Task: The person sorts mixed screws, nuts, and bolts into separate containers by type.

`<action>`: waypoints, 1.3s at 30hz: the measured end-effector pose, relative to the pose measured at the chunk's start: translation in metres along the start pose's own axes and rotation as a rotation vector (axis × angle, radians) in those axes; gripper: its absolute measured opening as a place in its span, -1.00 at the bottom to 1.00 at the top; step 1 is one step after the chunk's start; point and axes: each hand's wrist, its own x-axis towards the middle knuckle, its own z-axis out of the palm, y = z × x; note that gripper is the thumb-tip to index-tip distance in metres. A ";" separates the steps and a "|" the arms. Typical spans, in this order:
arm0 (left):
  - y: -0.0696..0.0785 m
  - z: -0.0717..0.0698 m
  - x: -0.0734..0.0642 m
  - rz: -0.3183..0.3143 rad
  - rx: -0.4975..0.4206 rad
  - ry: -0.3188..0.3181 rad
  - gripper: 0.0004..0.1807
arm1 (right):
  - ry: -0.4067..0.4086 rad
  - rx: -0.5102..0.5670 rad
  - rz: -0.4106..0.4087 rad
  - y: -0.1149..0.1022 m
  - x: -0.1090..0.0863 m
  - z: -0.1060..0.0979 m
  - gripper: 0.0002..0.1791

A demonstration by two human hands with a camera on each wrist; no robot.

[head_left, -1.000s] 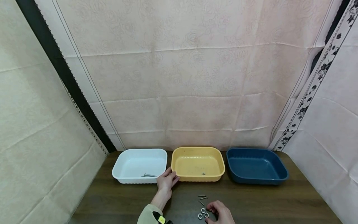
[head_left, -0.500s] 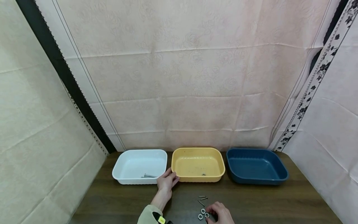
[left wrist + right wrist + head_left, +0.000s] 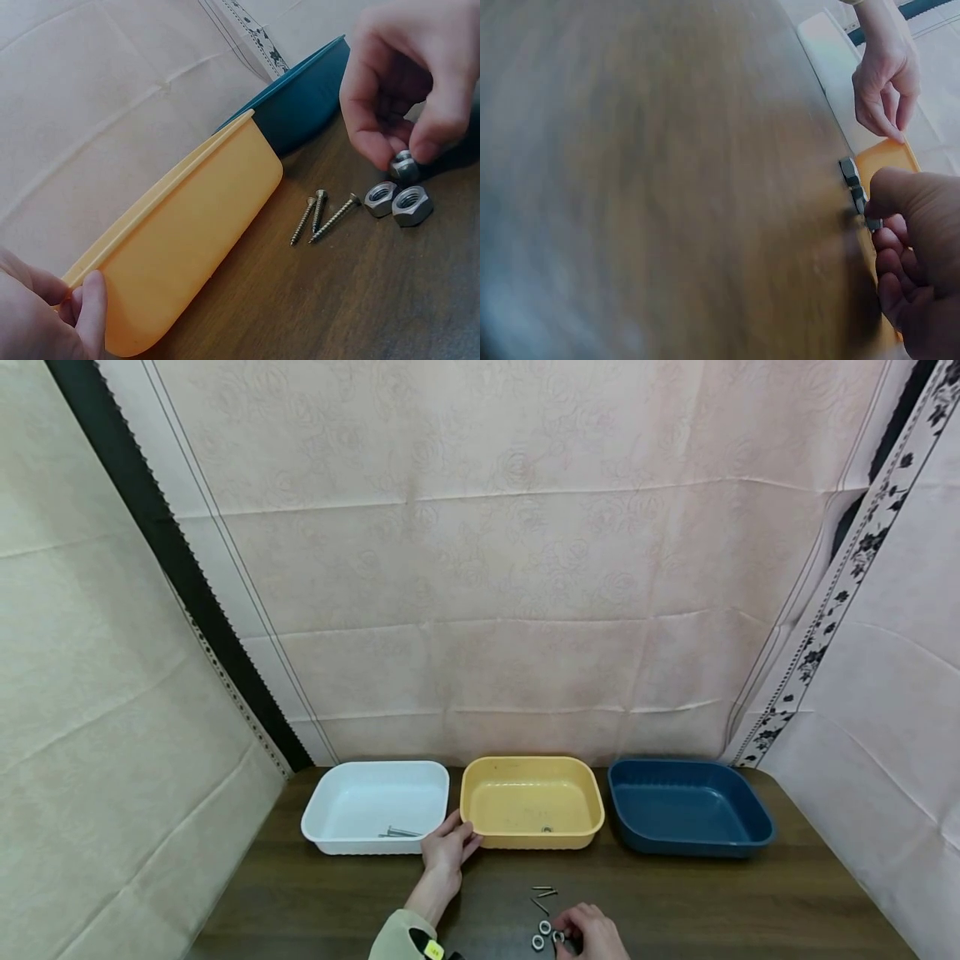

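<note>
My left hand [image 3: 444, 853] pinches the near left corner of the yellow tray [image 3: 517, 842], its thumb against the outside wall in the left wrist view. My right hand [image 3: 420, 82] pinches a steel hex nut [image 3: 403, 166] between thumb and fingertips, tilted, close over the wooden table. Two more nuts lie right beside it, one nut [image 3: 381, 199] and another nut [image 3: 412, 207]. Behind them are three screws [image 3: 334, 217], lying loose in front of the yellow tray. A small nut [image 3: 547, 829] shows inside that tray.
To the left of the yellow tray stands a white tray [image 3: 360, 847] with several long screws [image 3: 401, 832] in it. A dark blue tray [image 3: 690, 843] stands to the right. Pale cloth [image 3: 510, 568] hangs behind the table [image 3: 675, 902] and along both sides.
The nut by my right fingertips has gone from lying flat to being tilted in the pinch, shifted slightly right. My left hand stays at the yellow tray's corner.
</note>
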 end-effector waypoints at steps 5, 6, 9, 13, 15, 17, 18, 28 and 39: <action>0.001 0.000 0.000 -0.005 0.005 -0.001 -0.47 | 0.095 0.022 -0.005 -0.005 0.000 -0.002 -0.82; 0.001 -0.001 0.000 -0.003 0.005 0.000 -0.47 | 0.116 0.022 -0.015 -0.006 0.000 -0.002 -0.81; 0.001 0.000 0.000 0.002 -0.001 0.002 -0.47 | 0.150 0.016 -0.010 -0.009 0.004 -0.008 -0.80; 0.001 0.000 0.001 0.008 -0.004 0.003 -0.46 | 0.214 -0.007 -0.007 -0.016 0.015 -0.019 -0.75; 0.001 -0.001 0.001 0.008 -0.001 0.005 -0.47 | 0.276 -0.029 -0.039 -0.019 0.022 -0.024 -0.72; 0.001 -0.001 0.001 0.002 0.002 0.009 -0.48 | 0.332 -0.044 -0.067 -0.020 0.029 -0.028 -0.69; 0.001 -0.001 0.001 0.002 0.002 0.008 -0.48 | 0.357 -0.050 -0.085 -0.021 0.033 -0.030 -0.68; -0.001 -0.002 -0.001 0.017 -0.008 -0.004 -0.47 | 0.490 -0.088 -0.246 -0.018 0.064 -0.040 -0.66; -0.002 -0.001 -0.002 0.034 -0.015 -0.027 -0.46 | 0.450 -0.141 -0.206 -0.015 0.101 -0.050 -0.75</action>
